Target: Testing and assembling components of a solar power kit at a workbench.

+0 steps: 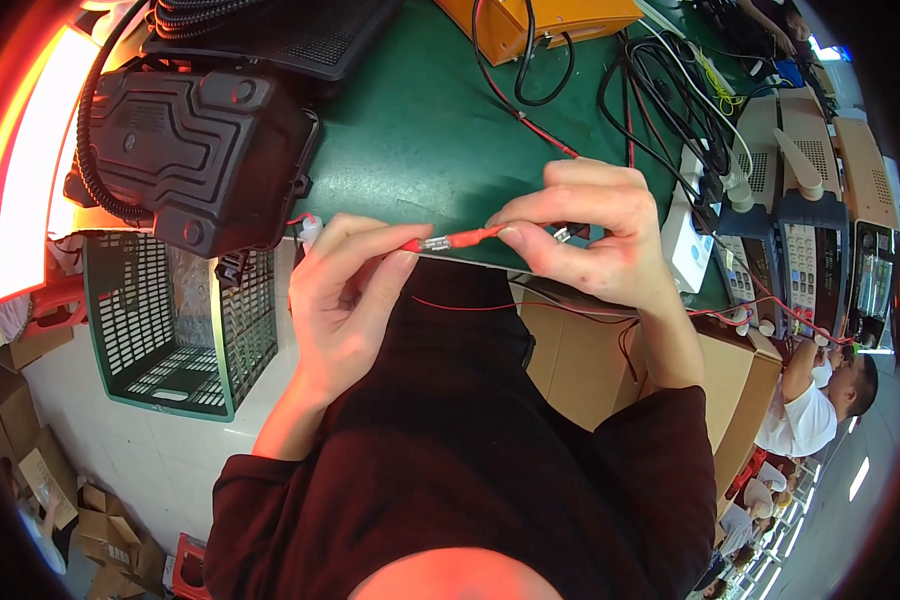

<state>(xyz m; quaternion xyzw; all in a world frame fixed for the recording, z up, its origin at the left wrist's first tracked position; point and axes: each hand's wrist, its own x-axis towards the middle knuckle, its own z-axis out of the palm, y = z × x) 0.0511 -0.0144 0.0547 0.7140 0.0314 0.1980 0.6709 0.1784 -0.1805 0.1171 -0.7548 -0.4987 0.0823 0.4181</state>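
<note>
My left hand (pixel 345 290) pinches one end of a thin red wire (pixel 462 239) between thumb and fingertips, and my right hand (pixel 590 235) pinches the other end, so both grips are closed on it. The wire runs level between them, with a small clear connector near my left fingers, just above the near edge of the green bench (pixel 420 130). A black device (pixel 195 150) sits far left, over a green basket (pixel 170 320).
</note>
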